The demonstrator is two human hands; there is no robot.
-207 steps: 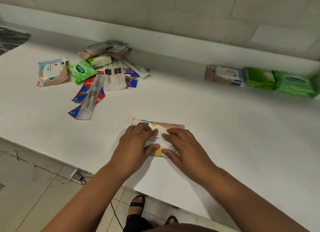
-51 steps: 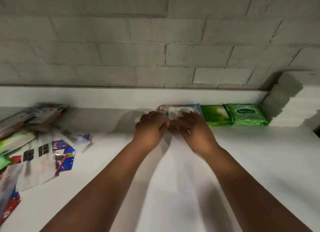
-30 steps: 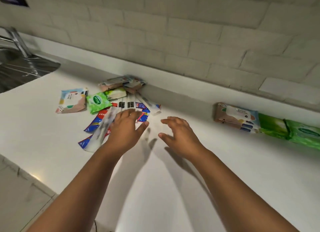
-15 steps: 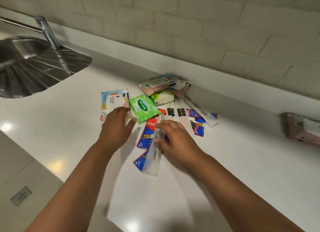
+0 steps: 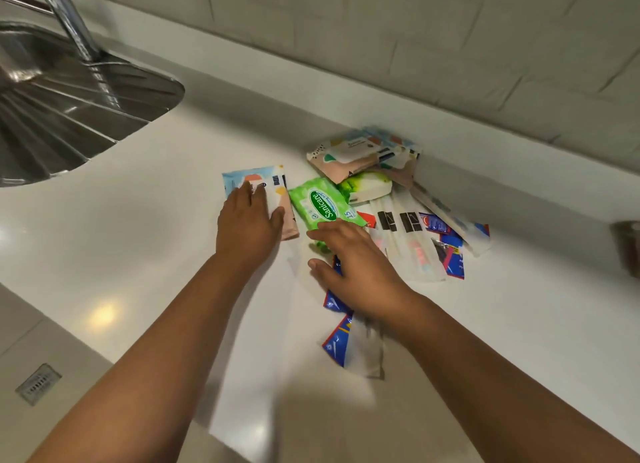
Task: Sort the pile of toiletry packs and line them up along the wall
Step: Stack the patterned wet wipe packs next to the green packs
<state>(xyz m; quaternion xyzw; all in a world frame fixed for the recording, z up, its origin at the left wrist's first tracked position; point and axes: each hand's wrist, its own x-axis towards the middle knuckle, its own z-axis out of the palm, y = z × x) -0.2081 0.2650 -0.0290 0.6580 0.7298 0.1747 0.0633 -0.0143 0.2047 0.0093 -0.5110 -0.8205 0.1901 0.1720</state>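
A pile of toiletry packs lies on the white counter [image 5: 138,241] near the wall. My left hand [image 5: 247,225] rests flat on a blue and pink wipes pack [image 5: 273,185] at the pile's left edge. My right hand [image 5: 353,262] reaches over the red and blue sachets [image 5: 337,338], its fingertips touching the green Sanicare pack [image 5: 323,203]. Behind lie a pale green pack [image 5: 367,187], a stack of pink patterned packs [image 5: 353,154] against the wall ledge, and clear toothbrush sleeves [image 5: 408,237].
A steel sink with drainer [image 5: 62,109] and its tap [image 5: 69,19] sit at the far left. A brick wall with a white ledge [image 5: 519,172] runs behind the pile. One lined-up pack [image 5: 627,251] shows at the right edge. The counter's front edge is close below.
Both hands left the row along the wall and moved left to the pile. My left hand slid onto the blue and pink pack; my right hand moved from the clear sleeve toward the green pack.
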